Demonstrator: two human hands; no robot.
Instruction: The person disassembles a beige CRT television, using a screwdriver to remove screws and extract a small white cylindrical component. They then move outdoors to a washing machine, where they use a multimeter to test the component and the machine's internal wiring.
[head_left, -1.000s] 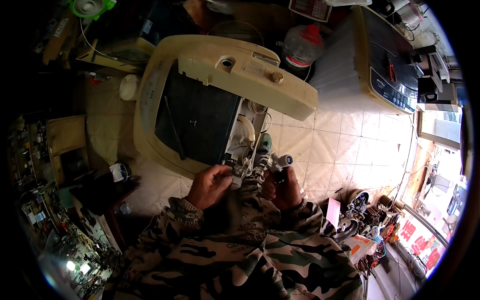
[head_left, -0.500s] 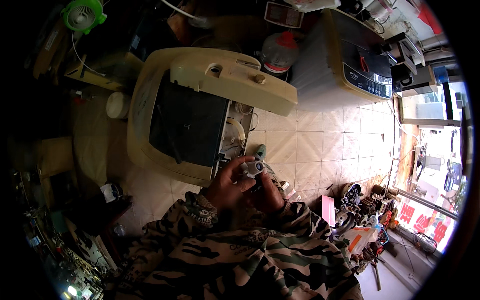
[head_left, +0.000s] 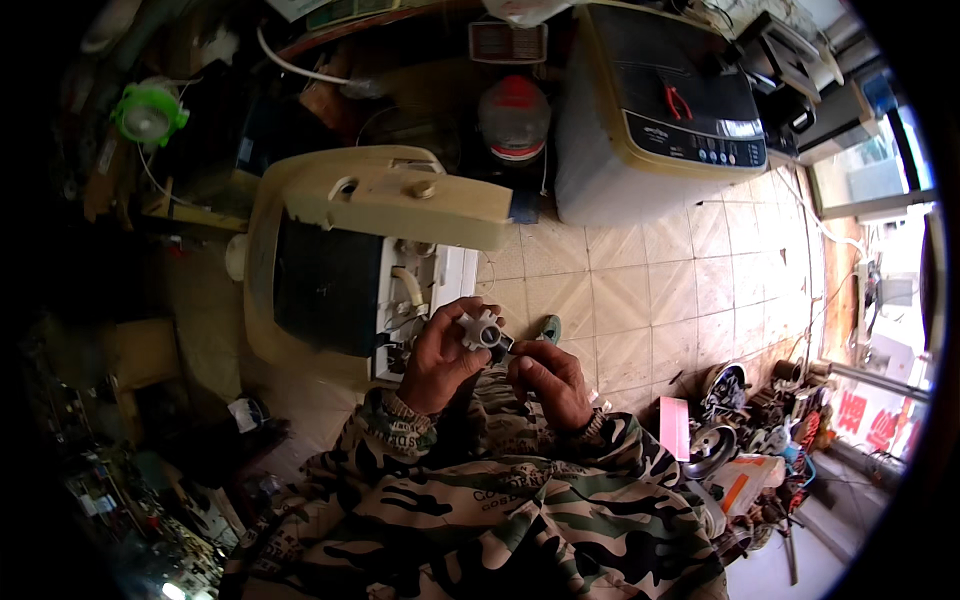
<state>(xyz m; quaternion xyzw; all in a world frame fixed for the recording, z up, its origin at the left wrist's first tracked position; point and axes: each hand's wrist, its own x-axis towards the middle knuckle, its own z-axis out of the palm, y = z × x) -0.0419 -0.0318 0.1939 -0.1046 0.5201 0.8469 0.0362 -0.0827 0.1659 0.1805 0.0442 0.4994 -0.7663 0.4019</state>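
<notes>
My left hand (head_left: 436, 368) is closed round a pale grey plastic fitting (head_left: 473, 333) with a round opening and stubby lobes about its edge. Thumb and fingers of my right hand (head_left: 556, 385) pinch together at the fitting's right side, by a small dark piece (head_left: 505, 346); what it is cannot be made out. Both hands are above my lap, near the corner of a beige washing machine (head_left: 262, 320). Its top panel (head_left: 400, 203) is raised, showing a cream hose (head_left: 408, 287) and wires inside.
A second washing machine (head_left: 590, 150), with red-handled pliers (head_left: 676, 102) on its lid, stands at the back right. A large clear bottle (head_left: 514, 125) is beside it. Metal parts and a pink box (head_left: 675, 428) crowd the right floor. A green fan (head_left: 150, 113) is far left.
My right hand has drawn away to the right from the fitting's body, and the fitting is turned with its opening in view. My view has shifted, so the machines appear further left.
</notes>
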